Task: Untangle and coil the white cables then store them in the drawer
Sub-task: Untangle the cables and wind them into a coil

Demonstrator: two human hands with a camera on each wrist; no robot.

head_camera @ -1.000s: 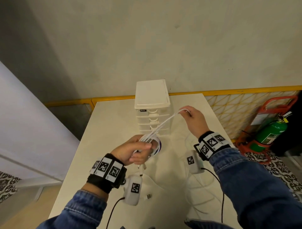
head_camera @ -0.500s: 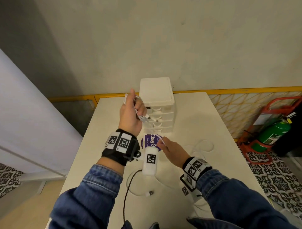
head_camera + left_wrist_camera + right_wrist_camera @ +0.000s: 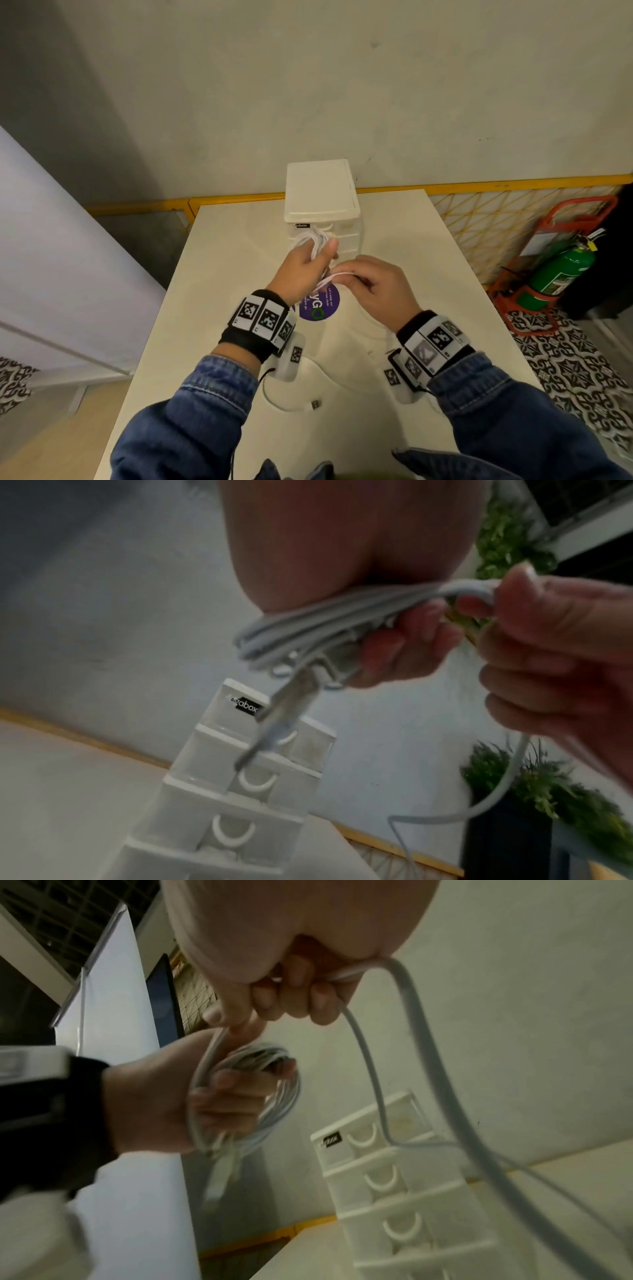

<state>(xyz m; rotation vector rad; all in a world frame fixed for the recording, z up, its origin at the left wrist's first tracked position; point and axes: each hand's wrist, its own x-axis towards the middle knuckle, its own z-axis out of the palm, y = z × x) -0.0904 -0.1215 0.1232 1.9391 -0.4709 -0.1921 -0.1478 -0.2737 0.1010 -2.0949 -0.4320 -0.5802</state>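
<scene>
My left hand point(image 3: 303, 270) grips a coil of white cable point(image 3: 313, 240) just in front of the white drawer unit point(image 3: 322, 192); several loops wrap round its fingers point(image 3: 240, 1085), and a plug end dangles below point(image 3: 284, 718). Close to its right, my right hand point(image 3: 371, 284) pinches the free strand of the same cable point(image 3: 334, 278) between thumb and fingers point(image 3: 294, 993). From there the strand point(image 3: 428, 1069) hangs down in a loop toward the table. The drawers point(image 3: 394, 1180) are closed.
Another white cable with a USB plug point(image 3: 315, 404) lies on the cream table point(image 3: 428, 260) near my left wrist. A purple round sticker point(image 3: 323, 303) sits under the hands. A green fire extinguisher point(image 3: 561, 274) stands on the floor at the right.
My left hand came down and right from the drawer unit's left side to its front. My right hand rose from the table to meet it, bringing the free strand up to the coil.
</scene>
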